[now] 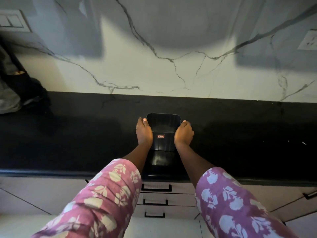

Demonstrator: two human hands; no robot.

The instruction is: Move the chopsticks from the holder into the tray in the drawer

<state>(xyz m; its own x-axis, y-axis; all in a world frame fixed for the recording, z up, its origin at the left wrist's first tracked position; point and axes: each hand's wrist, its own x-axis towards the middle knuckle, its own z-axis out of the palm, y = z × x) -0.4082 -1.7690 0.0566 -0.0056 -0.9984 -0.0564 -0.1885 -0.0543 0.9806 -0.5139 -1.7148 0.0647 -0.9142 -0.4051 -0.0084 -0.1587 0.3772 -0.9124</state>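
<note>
A black rectangular holder [163, 133] with a small red label stands on the black countertop [77, 138], near the middle. My left hand [143, 133] grips its left side and my right hand [183, 133] grips its right side. The holder's open top faces me and looks dark inside; no chopsticks show. Below the counter's front edge, three closed drawers with black handles [156, 188] are stacked between my sleeves. The tray is hidden from view.
A white marble-patterned wall [171, 66] rises behind the counter. Dark cloth or bags [20, 90] sit at the far left on the counter. A switch plate [12, 20] and a socket [308, 41] are on the wall. A cabinet handle [310, 195] shows at right.
</note>
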